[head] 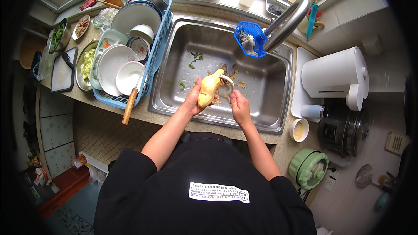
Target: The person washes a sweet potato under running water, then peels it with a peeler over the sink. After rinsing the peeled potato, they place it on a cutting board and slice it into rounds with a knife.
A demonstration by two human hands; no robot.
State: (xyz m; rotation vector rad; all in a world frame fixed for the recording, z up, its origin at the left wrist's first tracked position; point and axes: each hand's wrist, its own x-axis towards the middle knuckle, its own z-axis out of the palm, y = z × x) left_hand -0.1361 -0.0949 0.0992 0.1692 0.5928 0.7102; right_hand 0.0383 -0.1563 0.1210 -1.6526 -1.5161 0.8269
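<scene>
My left hand (193, 99) cradles a peeled yellow root vegetable (209, 86), perhaps a sweet potato, over the stainless steel sink (176, 71). A peeler with a pale curved frame (231, 81) is held in my right hand (240, 107), its head against the vegetable's right side. My fingers hide most of the peeler's handle. Brown and yellow peelings (240, 81) lie on the sink floor beyond and beside the vegetable. Scraps of green leaf (196, 59) are scattered to their left.
A blue dish rack (156, 45) with bowls and a wooden-handled knife (130, 106) stands left. A blue strainer basket (258, 32) hangs by the faucet (290, 23). To the right are a white water dispenser (333, 71), a bottle (312, 111), a small bowl (295, 130) and a green pot (305, 166).
</scene>
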